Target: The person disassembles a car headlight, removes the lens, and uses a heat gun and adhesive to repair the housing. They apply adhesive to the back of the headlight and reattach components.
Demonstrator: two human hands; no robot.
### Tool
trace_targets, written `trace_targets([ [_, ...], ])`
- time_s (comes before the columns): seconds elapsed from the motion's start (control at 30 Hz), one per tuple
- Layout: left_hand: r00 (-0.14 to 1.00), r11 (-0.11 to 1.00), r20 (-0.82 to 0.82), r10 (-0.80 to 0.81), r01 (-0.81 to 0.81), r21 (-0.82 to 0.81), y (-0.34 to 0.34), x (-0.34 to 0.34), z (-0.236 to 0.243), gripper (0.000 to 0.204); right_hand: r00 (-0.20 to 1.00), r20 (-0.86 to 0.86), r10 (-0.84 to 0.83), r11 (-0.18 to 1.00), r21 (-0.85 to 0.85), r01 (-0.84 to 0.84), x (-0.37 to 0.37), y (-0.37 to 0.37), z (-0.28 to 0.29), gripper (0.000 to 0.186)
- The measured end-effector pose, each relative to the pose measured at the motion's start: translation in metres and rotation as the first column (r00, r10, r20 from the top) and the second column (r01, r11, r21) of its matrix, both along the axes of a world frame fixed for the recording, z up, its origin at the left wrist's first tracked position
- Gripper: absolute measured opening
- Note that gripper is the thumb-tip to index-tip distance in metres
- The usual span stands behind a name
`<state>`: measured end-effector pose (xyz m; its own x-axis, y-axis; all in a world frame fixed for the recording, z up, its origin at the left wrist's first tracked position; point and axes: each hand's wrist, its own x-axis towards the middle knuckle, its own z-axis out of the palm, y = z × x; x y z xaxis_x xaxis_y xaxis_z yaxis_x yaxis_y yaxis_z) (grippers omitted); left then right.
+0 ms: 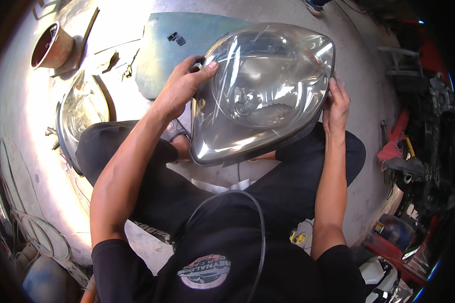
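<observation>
Shirtfront [232, 237] facing the headlight [265, 96], I grip its sides, left hand [182, 83] and right hand [337, 107], seemingly examining; tilting would need both.

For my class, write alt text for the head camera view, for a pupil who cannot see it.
A large clear-lensed headlight is held up by its sides, the left hand on one edge and the right hand on the other. A second headlight stands out at the left, with a brown bucket and a blue-green sheet farther ahead.

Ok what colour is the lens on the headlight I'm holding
The lens is clear with a greyish look, best seen in the head view.
</observation>
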<state>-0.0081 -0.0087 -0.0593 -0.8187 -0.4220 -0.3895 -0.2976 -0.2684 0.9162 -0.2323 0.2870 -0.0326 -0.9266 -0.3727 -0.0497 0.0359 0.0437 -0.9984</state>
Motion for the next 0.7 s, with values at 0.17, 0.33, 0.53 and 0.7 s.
trace_targets([
  [0.17,0.999,0.998,0.017,0.034,-0.033,-0.055,0.002,0.000,-0.001,0.077,1.000,0.023,-0.008,1.000,0.001,0.008,0.001,0.003,0.000,0.056],
  [0.33,1.000,0.997,0.014,0.011,-0.010,-0.076,0.005,0.001,0.008,0.076,0.998,-0.056,0.009,1.000,-0.001,-0.009,0.001,0.001,0.001,0.059],
  [0.53,0.998,0.995,-0.019,0.056,-0.057,-0.086,0.002,0.002,-0.012,0.075,1.000,-0.030,0.003,1.000,0.006,-0.002,-0.001,-0.004,-0.002,0.062],
  [0.7,0.999,0.995,0.036,-0.017,0.021,-0.102,0.006,-0.001,-0.004,0.073,1.000,0.020,-0.010,1.000,0.025,0.009,0.005,-0.003,0.003,0.059],
])
